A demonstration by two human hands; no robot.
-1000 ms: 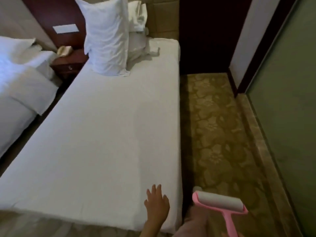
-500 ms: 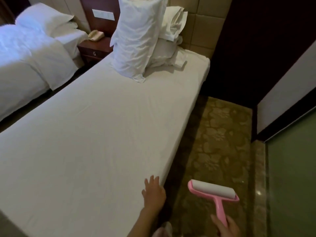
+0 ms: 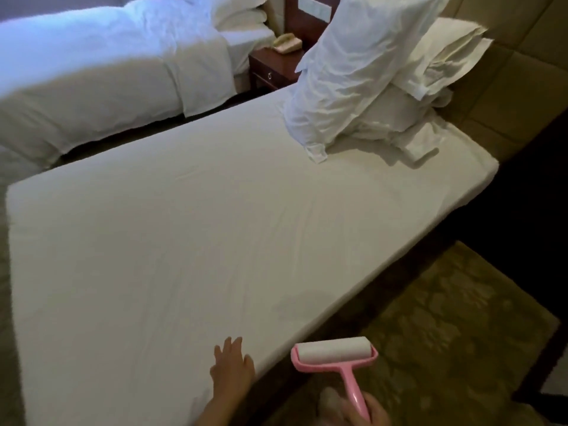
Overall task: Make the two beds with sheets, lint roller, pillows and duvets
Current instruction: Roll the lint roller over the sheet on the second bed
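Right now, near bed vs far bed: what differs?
The near bed shows only a bare sheet; the far bed has a duvet over it. The near bed's pillows are piled loosely, one propped up; the far bed's pillows lie stacked flat. The left hand rests on the near bed; no hand is on the far bed. Both have white linen.
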